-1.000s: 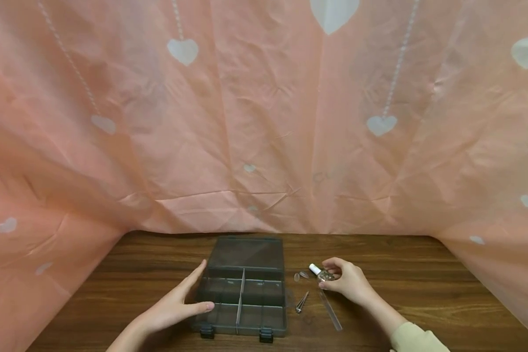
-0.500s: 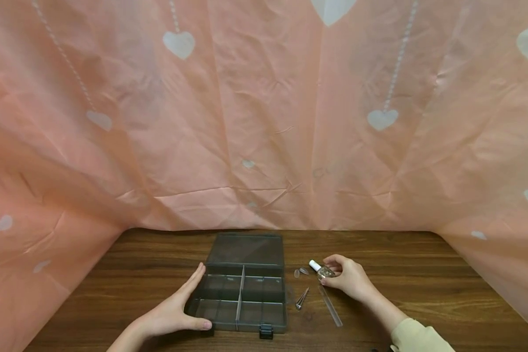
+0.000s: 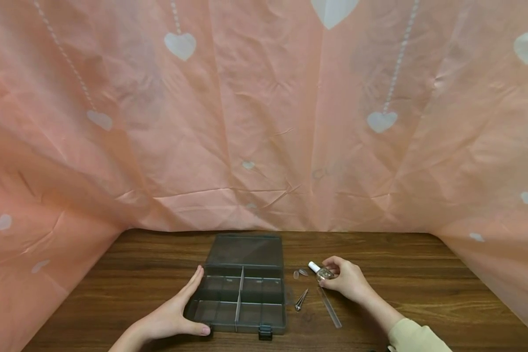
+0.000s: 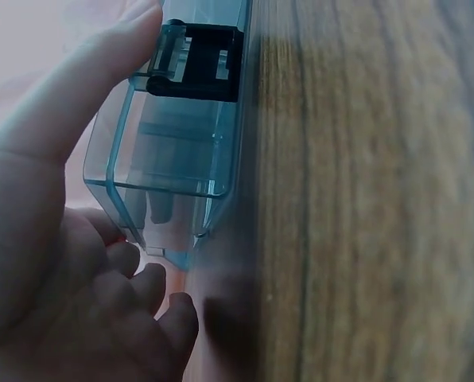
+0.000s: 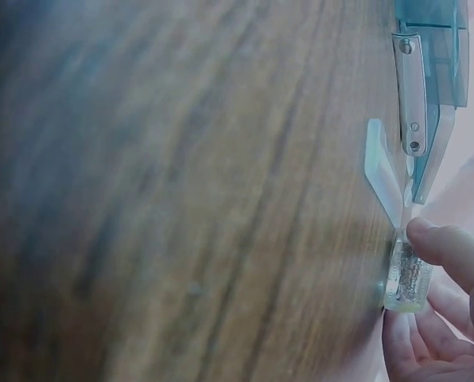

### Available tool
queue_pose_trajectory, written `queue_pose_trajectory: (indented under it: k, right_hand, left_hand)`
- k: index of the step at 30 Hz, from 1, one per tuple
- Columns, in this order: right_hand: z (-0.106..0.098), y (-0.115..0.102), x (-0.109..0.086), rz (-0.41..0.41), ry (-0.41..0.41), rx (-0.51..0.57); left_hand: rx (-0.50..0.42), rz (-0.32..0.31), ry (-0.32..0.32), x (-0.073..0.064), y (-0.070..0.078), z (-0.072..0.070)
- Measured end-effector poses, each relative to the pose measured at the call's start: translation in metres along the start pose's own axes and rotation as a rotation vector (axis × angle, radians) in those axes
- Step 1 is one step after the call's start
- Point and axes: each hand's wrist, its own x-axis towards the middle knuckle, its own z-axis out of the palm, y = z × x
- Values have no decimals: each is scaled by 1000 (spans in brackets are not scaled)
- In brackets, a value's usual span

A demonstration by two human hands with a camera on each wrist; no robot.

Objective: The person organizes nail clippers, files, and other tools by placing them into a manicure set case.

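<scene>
Has the box on the bench, with the lid behind its compartments and the left hand at its left side. Holds the bottle in the right hand, with 2 nail tips between bottle and box. Shows the clipper before the tips, left of the strip.

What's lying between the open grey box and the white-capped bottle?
The head view shows two small clear oval pieces between the box and the bottle.
</scene>
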Motion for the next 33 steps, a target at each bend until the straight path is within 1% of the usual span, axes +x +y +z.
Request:
queue_pose_trajectory:
  k: [7, 11, 15, 20, 24, 28, 33]
  right_hand:
    - [2, 1, -1, 14, 2, -19]
    - [3, 1, -2, 11, 11, -10]
    - [2, 0, -3, -6, 26, 3]
    - [2, -2, -3, -6, 32, 29]
    - [2, -2, -3, 7, 29, 68]
    - [0, -4, -5, -1, 14, 135]
    - [-2, -10, -6, -62, -13, 230]
  left_hand:
    - [0, -7, 11, -1, -1, 2]
    - [15, -14, 24, -1, 0, 3]
    - [5, -16, 33, -1, 0, 2]
    - [8, -18, 39, -1, -1, 3]
    - [7, -18, 38, -2, -2, 3]
    - [4, -20, 41, -2, -2, 3]
    - [10, -15, 51, -1, -2, 3]
